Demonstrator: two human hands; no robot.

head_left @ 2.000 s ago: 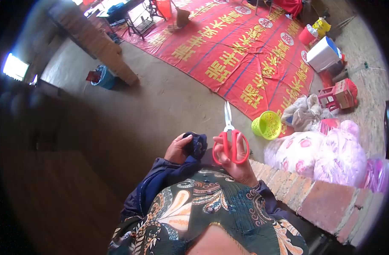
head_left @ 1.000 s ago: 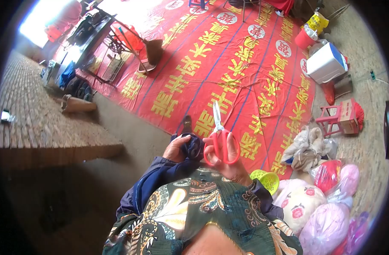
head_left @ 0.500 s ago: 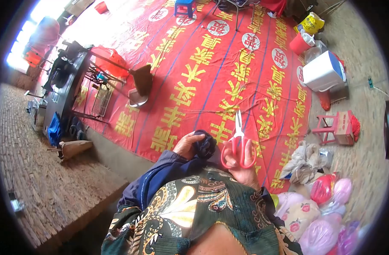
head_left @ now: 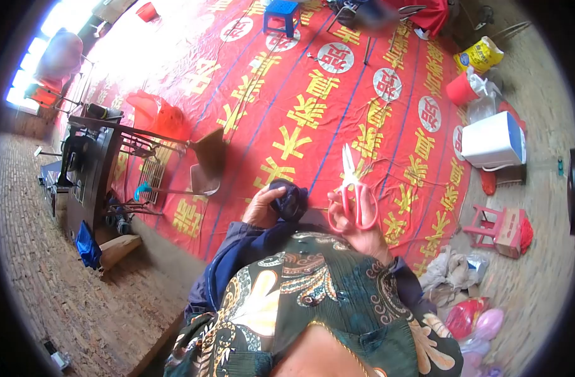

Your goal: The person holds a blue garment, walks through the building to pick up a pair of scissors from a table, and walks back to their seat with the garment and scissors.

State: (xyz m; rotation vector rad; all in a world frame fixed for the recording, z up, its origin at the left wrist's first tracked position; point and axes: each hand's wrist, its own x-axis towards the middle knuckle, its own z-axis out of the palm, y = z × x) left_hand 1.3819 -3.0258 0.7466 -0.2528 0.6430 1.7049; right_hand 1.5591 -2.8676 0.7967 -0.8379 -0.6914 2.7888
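Note:
My left hand [head_left: 259, 206] is closed round a bunched dark navy cloth [head_left: 290, 202] in front of my chest. In my right hand [head_left: 366, 241] is a pair of scissors [head_left: 353, 188] with pink-red loop handles, its fingers at the loops. The silver blades point up and away from me, slightly parted at the tips. A small gap separates the scissors from the cloth. Part of my left fingers is hidden behind the cloth.
A red sheet [head_left: 337, 119] with yellow lettering covers the floor. To the left stand a dark sewing table [head_left: 93, 169] and a chair [head_left: 209, 157]. At right are a white-blue box [head_left: 493, 139], a pink stool [head_left: 483, 223] and plastic bags [head_left: 466, 317]. A blue stool [head_left: 281, 12] stands farther off.
The camera view has shifted, and things on the floor at right sit lower in it. My left hand with the cloth is farther left, wider apart from the scissors. Both holds remain.

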